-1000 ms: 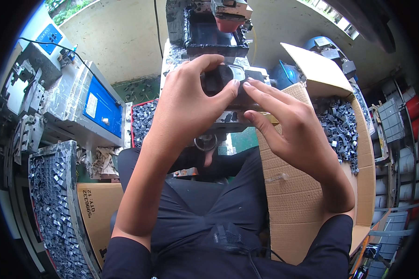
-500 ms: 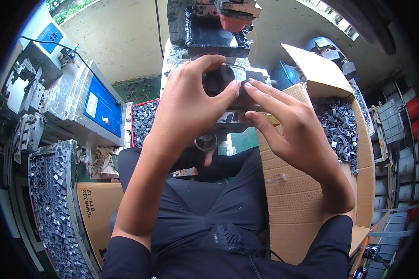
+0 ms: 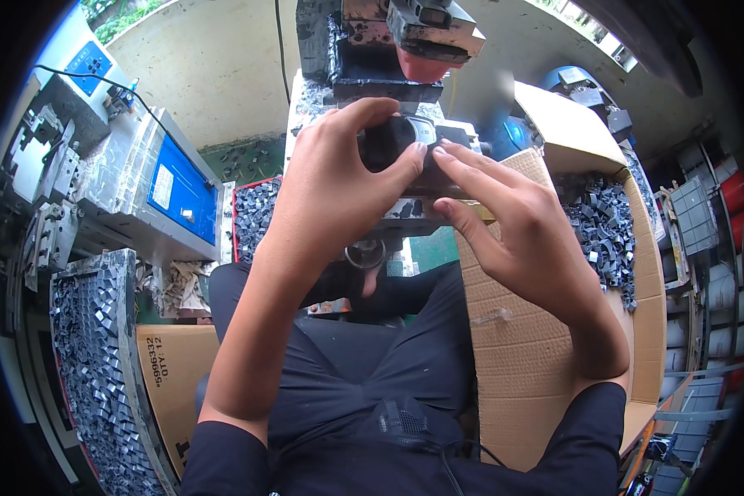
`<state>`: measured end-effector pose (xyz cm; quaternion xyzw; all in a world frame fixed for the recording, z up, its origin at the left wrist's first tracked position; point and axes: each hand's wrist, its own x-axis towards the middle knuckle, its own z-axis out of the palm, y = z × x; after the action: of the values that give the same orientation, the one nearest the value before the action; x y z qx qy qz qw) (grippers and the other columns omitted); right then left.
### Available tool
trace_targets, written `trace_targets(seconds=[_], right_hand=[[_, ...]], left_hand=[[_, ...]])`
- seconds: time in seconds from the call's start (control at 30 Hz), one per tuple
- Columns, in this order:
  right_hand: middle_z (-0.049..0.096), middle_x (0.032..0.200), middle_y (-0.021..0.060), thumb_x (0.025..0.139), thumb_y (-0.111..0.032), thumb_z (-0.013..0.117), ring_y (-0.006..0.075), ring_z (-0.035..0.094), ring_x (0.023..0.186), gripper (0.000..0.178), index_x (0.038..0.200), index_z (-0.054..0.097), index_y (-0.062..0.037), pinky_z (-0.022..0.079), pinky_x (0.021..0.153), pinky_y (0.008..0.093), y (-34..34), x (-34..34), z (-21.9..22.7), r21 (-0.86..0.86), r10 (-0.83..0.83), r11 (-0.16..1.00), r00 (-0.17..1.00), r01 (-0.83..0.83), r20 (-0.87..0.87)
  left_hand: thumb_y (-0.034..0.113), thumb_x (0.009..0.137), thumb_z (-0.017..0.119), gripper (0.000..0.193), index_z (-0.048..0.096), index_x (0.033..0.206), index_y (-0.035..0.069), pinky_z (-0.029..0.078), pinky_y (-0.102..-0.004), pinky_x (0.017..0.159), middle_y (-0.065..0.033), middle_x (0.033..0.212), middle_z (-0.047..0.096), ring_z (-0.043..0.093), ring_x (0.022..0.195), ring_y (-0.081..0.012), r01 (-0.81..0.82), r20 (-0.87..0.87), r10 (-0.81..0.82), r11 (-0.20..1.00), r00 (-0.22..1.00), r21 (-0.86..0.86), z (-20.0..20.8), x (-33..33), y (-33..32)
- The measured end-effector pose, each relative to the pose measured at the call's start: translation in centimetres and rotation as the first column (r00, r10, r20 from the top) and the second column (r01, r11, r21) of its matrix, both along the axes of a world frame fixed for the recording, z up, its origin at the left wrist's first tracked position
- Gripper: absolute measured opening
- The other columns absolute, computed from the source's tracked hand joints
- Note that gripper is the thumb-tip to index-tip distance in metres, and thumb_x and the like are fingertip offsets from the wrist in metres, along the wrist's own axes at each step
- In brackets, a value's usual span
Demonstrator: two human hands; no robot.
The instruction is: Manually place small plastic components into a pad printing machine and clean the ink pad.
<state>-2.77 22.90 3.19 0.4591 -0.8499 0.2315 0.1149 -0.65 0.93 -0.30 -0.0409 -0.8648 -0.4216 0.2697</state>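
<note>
A small dark curved piece with a light grey face (image 3: pixel 424 131) sits at the fixture (image 3: pixel 459 136) in front of me. My left hand (image 3: pixel 322 169) curves round its left side, thumb against the near edge and index finger at the far side. My palm hides part of it. Flat and stretched out, the fingers of my right hand (image 3: pixel 517 215) touch its right edge, with the thumb held apart. Above and beyond the hands is the machine's moving head (image 3: pixel 434 33), carrying a soft pinkish-red pad (image 3: pixel 430 66) over a dark tray (image 3: pixel 380 70).
An open cardboard box (image 3: pixel 512 331) with many small dark pieces (image 3: pixel 603 231) stands at my right. A red-rimmed tray (image 3: pixel 256 207) of similar pieces is left of the machine. Another loaded tray (image 3: pixel 99 372) lies lower left, near a grey machine cabinet with a blue panel (image 3: pixel 186 186).
The machine head and its pinkish-red pad have come toward me, lower in the picture and slightly right. Both hands stay almost where they were on the piece.
</note>
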Motion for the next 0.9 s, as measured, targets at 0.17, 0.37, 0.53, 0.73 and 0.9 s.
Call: trace_targets(seconds=[0.17, 0.37, 0.53, 0.73, 0.9], right_hand=[[0.067, 0.138, 0.027, 0.099, -0.013, 0.073, 0.0412, 0.069, 0.124, 0.043, 0.139, 0.066, 0.0018, 0.055, 0.104, 0.0446, -0.01, 0.03, -0.01, 0.006, -0.001, 1.0, 1.0, 0.001, -0.017], [0.067, 0.138, 0.027, 0.098, -0.012, 0.073, 0.0408, 0.069, 0.124, 0.043, 0.139, 0.066, 0.0021, 0.055, 0.103, 0.0447, -0.04, 0.08, 0.03, 0.004, -0.005, 1.0, 1.0, 0.005, -0.006], [0.067, 0.139, 0.0267, 0.099, -0.012, 0.073, 0.0406, 0.069, 0.124, 0.044, 0.14, 0.066, 0.0019, 0.055, 0.103, 0.0445, 0.01, 0.18, 0.11, 0.006, -0.008, 1.0, 1.0, 0.008, 0.014], [0.066, 0.142, 0.0245, 0.099, -0.013, 0.072, 0.0391, 0.068, 0.127, 0.045, 0.141, 0.065, 0.0015, 0.054, 0.105, 0.0441, 0.05, 0.19, 0.05, 0.028, -0.019, 0.999, 1.0, 0.018, 0.009], [0.066, 0.142, 0.0235, 0.1, -0.015, 0.072, 0.0387, 0.068, 0.127, 0.045, 0.141, 0.065, 0.0017, 0.054, 0.104, 0.0437, 0.02, 0.18, -0.04, 0.033, -0.034, 0.999, 0.999, 0.034, 0.006]], left_hand=[[0.027, 0.088, 0.084, 0.048, 0.074, 0.126, -0.001, 0.056, -0.0374, 0.101, -0.0176, 0.116, 0.078, 0.075, 0.114, -0.0262, -0.007, -0.001, 0.007, 1.0, 1.0, 0.001, 0.16, 0.1, 0.1], [0.027, 0.089, 0.084, 0.047, 0.074, 0.126, 0.0, 0.057, -0.0378, 0.099, -0.0173, 0.114, 0.078, 0.075, 0.113, -0.0267, -0.011, -0.007, 0.011, 1.0, 1.0, -0.016, -0.02, 0.02, 0.01], [0.028, 0.089, 0.084, 0.047, 0.074, 0.125, 0.0, 0.058, -0.0379, 0.098, -0.0173, 0.114, 0.078, 0.075, 0.114, -0.0266, -0.005, 0.032, 0.005, 1.0, 0.999, 0.009, 0.1, 0.02, 0.08], [0.028, 0.088, 0.084, 0.047, 0.074, 0.124, 0.0, 0.058, -0.0374, 0.097, -0.0172, 0.113, 0.078, 0.076, 0.112, -0.0263, 0.015, 0.027, -0.015, 1.0, 1.0, 0.023, 0.42, 0.11, 0.1], [0.029, 0.087, 0.084, 0.048, 0.074, 0.123, -0.002, 0.058, -0.0371, 0.094, -0.0187, 0.111, 0.079, 0.077, 0.107, -0.0266, 0.004, 0.032, -0.005, 1.0, 0.999, 0.016, 0.51, 0.02, 0.11]])
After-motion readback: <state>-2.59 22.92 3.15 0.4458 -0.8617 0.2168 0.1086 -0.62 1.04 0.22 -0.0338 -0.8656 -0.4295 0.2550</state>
